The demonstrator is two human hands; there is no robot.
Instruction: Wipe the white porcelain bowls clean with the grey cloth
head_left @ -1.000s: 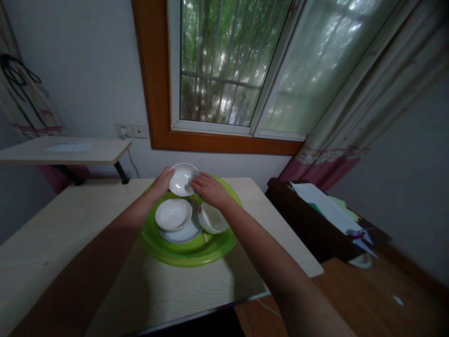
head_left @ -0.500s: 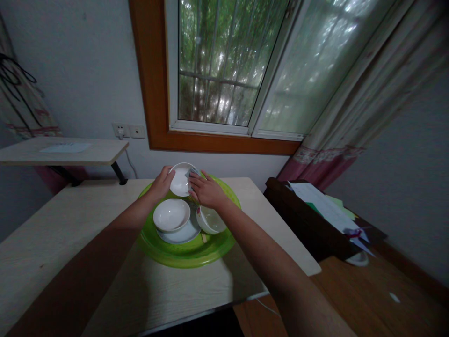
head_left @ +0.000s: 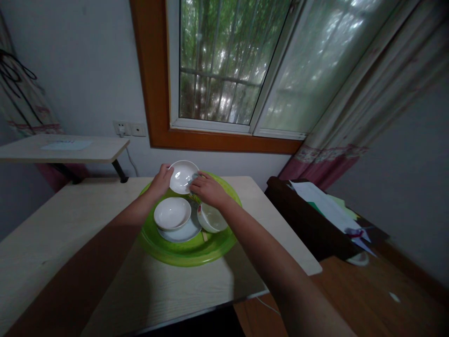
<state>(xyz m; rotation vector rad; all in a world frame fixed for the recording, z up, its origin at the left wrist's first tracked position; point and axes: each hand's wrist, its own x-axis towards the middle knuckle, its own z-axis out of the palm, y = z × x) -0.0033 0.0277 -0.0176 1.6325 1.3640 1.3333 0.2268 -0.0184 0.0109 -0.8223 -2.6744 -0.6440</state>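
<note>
My left hand (head_left: 162, 179) is closed on the left rim of a white bowl (head_left: 180, 175), tilted up above the far side of a round green basin (head_left: 189, 260). At the bowl's right side, my right hand (head_left: 207, 187) has its fingers curled over a small greyish cloth (head_left: 192, 179), pressed against the inside of the bowl; most of the cloth is hidden. Below, a second white bowl (head_left: 171, 213) rests on a pale plate (head_left: 182, 235) in the basin. A third bowl (head_left: 213, 220) lies tilted to the right, partly covered by my right wrist.
The basin stands on a pale wooden table (head_left: 280, 234). A raised shelf (head_left: 87, 157) with a paper on it occupies the table's left. Behind are the wall and window (head_left: 224, 84). Papers (head_left: 326, 206) lie on dark furniture to the right.
My right hand's fingers have curled inward, and less of the cloth shows beside them. The bowl's white interior shows more. My left hand keeps its hold on the rim.
</note>
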